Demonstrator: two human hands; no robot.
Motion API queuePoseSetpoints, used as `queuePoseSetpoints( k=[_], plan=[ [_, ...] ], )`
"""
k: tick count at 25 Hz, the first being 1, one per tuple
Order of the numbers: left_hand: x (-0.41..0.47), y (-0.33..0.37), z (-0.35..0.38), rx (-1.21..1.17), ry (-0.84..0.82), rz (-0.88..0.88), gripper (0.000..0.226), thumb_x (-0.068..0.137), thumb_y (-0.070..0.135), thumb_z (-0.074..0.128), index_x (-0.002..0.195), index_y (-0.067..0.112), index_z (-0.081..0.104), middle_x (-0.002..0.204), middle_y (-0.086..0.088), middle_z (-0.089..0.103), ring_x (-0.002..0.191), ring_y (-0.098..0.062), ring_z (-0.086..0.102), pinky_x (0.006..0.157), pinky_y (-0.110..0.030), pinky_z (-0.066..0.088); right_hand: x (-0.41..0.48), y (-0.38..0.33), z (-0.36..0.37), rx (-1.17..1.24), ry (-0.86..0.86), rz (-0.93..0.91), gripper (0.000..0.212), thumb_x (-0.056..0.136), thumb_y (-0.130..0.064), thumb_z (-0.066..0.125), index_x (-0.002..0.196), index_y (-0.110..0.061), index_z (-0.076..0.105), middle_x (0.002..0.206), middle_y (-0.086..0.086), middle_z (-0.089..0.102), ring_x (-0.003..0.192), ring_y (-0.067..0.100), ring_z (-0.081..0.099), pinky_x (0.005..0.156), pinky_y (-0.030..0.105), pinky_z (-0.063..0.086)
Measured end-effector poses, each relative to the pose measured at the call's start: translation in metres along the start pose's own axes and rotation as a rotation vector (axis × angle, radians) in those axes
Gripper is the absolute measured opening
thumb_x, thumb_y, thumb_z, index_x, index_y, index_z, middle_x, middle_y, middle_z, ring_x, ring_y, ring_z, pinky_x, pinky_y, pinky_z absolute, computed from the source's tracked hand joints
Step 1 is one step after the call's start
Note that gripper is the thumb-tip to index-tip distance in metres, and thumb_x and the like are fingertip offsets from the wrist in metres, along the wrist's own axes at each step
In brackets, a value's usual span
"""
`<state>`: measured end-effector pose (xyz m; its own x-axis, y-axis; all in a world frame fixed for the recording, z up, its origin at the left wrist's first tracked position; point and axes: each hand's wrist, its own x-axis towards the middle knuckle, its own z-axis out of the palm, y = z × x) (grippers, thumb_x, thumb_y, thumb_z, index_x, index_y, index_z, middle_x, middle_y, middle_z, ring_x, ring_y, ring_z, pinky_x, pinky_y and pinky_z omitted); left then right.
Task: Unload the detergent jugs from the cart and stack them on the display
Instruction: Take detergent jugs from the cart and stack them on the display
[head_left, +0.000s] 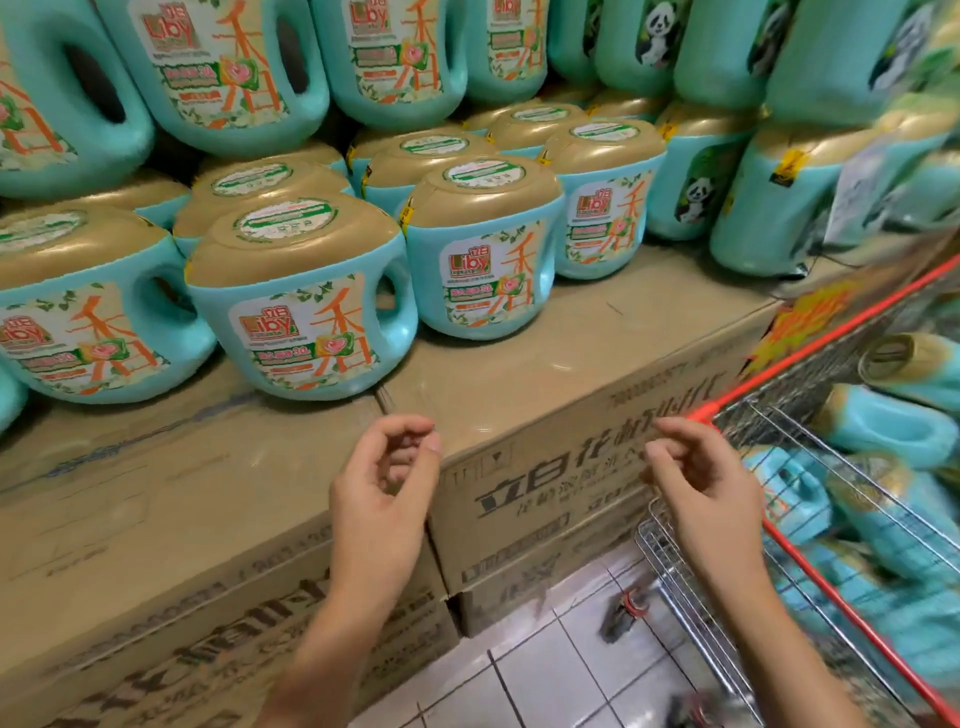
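Observation:
Turquoise detergent jugs with gold tops stand in rows on the cardboard-box display (545, 364); the nearest jug (301, 301) is just beyond my hands. More jugs (883, 431) lie on their sides inside the wire cart (810, 364) with the red rim at the right. My left hand (387, 478) hovers in front of the box edge with loosely curled fingers and holds nothing. My right hand (701, 483) hangs beside the cart's corner, fingers also relaxed and empty.
A second layer of jugs (223, 67) is stacked above the back rows. A bare strip of box top lies between the front jugs and the box edge. White floor tiles (561, 665) and a cart wheel (623, 613) show below.

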<state>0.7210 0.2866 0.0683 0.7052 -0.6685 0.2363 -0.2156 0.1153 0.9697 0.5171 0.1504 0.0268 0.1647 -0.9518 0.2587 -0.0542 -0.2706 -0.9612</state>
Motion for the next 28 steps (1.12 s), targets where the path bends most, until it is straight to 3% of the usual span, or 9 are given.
queuePoseSetpoints(
  k=[3, 5, 8, 10, 14, 21, 24, 26, 28],
  plan=[
    [-0.028, -0.005, 0.054, -0.037, -0.269, -0.096, 0.024, 0.089, 0.011, 0.064, 0.088, 0.035, 0.069, 0.085, -0.005, 0.066, 0.077, -0.020, 0.061, 0.069, -0.016, 0.050, -0.020, 0.015, -0.054, -0.043, 0.065, 0.064, 0.024, 0.090, 0.002, 0.060, 0.093, -0.021, 0.065, 0.067, -0.001, 0.056, 0.062, 0.009, 0.052, 0.060, 0.016, 0.045],
    [-0.037, -0.008, 0.092, -0.056, -0.376, -0.148, 0.021, 0.089, 0.009, 0.064, 0.087, 0.029, 0.070, 0.086, -0.012, 0.065, 0.078, -0.023, 0.061, 0.069, -0.018, 0.051, -0.024, 0.023, -0.092, -0.059, 0.138, 0.115, 0.024, 0.090, 0.001, 0.061, 0.089, -0.022, 0.066, 0.066, -0.002, 0.058, 0.060, 0.005, 0.052, 0.059, 0.013, 0.044],
    [-0.047, -0.011, 0.157, -0.071, -0.486, -0.177, 0.017, 0.089, 0.006, 0.064, 0.089, 0.022, 0.070, 0.087, -0.018, 0.067, 0.083, -0.033, 0.062, 0.072, -0.021, 0.051, -0.020, 0.034, -0.151, -0.078, 0.223, 0.157, 0.022, 0.090, 0.002, 0.060, 0.090, -0.019, 0.066, 0.070, 0.009, 0.060, 0.065, 0.015, 0.055, 0.066, 0.023, 0.048],
    [-0.053, -0.010, 0.202, -0.082, -0.527, -0.180, 0.016, 0.088, 0.006, 0.064, 0.089, 0.021, 0.069, 0.087, -0.019, 0.067, 0.082, -0.033, 0.062, 0.071, -0.020, 0.050, -0.008, 0.040, -0.189, -0.085, 0.258, 0.192, 0.020, 0.090, 0.004, 0.058, 0.091, -0.016, 0.064, 0.072, 0.015, 0.058, 0.069, 0.020, 0.055, 0.068, 0.031, 0.048],
    [-0.058, -0.007, 0.297, -0.097, -0.677, -0.195, 0.015, 0.089, 0.005, 0.063, 0.094, 0.017, 0.069, 0.093, -0.026, 0.065, 0.078, -0.023, 0.059, 0.070, -0.019, 0.050, 0.023, 0.052, -0.271, -0.176, 0.339, 0.215, 0.014, 0.090, -0.002, 0.061, 0.093, -0.015, 0.065, 0.069, 0.008, 0.062, 0.058, 0.004, 0.057, 0.060, 0.014, 0.048],
    [-0.025, -0.034, 0.477, 0.027, -0.927, -0.227, 0.011, 0.091, 0.013, 0.063, 0.093, 0.023, 0.065, 0.091, -0.016, 0.069, 0.082, -0.019, 0.063, 0.077, -0.033, 0.053, 0.094, 0.121, -0.372, -0.288, 0.523, 0.404, 0.010, 0.090, -0.009, 0.062, 0.098, -0.014, 0.063, 0.076, 0.001, 0.061, 0.073, 0.019, 0.060, 0.074, 0.035, 0.050],
    [-0.005, -0.073, 0.558, 0.123, -0.988, -0.287, 0.009, 0.091, 0.012, 0.064, 0.099, 0.011, 0.067, 0.087, -0.007, 0.066, 0.074, -0.015, 0.059, 0.071, -0.026, 0.050, 0.118, 0.167, -0.398, -0.354, 0.617, 0.477, 0.013, 0.089, -0.010, 0.063, 0.091, -0.023, 0.061, 0.076, -0.005, 0.060, 0.079, 0.019, 0.057, 0.077, 0.032, 0.047],
    [0.004, -0.108, 0.608, 0.251, -1.006, -0.362, 0.020, 0.090, 0.016, 0.063, 0.106, 0.004, 0.066, 0.094, -0.015, 0.067, 0.079, -0.026, 0.062, 0.076, -0.031, 0.051, 0.130, 0.202, -0.410, -0.375, 0.659, 0.581, 0.010, 0.088, -0.013, 0.064, 0.090, -0.023, 0.061, 0.072, -0.008, 0.057, 0.078, 0.018, 0.055, 0.073, 0.025, 0.040],
    [0.007, -0.144, 0.646, 0.403, -1.048, -0.434, 0.028, 0.090, 0.023, 0.065, 0.108, 0.001, 0.066, 0.108, -0.024, 0.067, 0.101, -0.037, 0.063, 0.088, -0.040, 0.049, 0.140, 0.241, -0.417, -0.411, 0.653, 0.746, 0.015, 0.088, -0.014, 0.063, 0.103, -0.013, 0.064, 0.078, -0.001, 0.059, 0.081, 0.017, 0.053, 0.071, 0.025, 0.037]
  ],
)
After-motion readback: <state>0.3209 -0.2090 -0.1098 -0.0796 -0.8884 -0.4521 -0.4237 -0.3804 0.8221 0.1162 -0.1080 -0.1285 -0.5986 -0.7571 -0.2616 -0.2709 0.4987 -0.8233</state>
